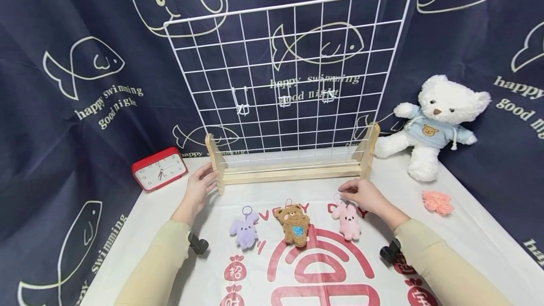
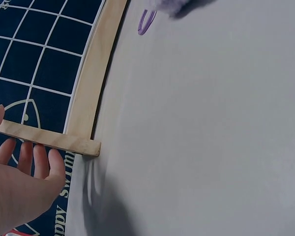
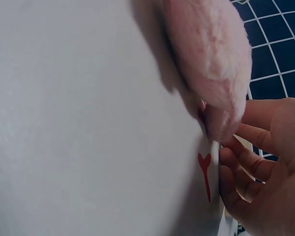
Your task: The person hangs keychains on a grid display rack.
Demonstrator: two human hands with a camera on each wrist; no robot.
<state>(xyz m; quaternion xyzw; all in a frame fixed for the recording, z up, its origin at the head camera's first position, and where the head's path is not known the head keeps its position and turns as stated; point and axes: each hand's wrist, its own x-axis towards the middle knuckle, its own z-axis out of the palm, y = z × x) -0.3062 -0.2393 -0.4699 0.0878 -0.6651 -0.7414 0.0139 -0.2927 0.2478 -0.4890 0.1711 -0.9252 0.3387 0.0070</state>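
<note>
Left hand loosely spread by stand at eight o'clock, right hand pinching top of pink bunny at four, brown bear on table at six

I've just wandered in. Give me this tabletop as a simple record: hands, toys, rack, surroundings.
Left hand: at the left upright of the wooden stand, thumb and fingers on either side
Right hand: pinches the pink bunny plush near its top loop
Toy row, left to right: purple bunny plush, brown bear plush, pink one
Rack: white wire grid in that stand, three white hooks
Far left: red alarm clock
Far right: white teddy bear in blue hoodie; coral yarn-like bundle
</note>
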